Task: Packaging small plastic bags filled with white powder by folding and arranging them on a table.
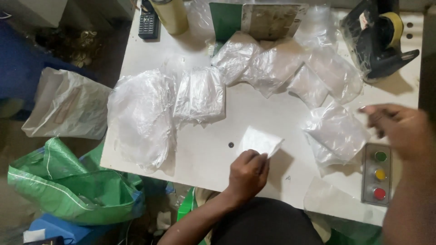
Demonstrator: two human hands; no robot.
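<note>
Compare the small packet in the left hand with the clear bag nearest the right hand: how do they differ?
The small packet looks flat, white and opaque; the clear bag is puffy, crinkled and see-through. The packet is much smaller than the bag. The left hand pinches the packet by its near edge, while the bag lies loose on the table beside the blurred right hand. Both sit over the white table.

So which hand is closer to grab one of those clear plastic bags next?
The right hand, probably. It hovers open beside a clear bag near the button box. The left hand is busy pinching a small white packet.
</note>
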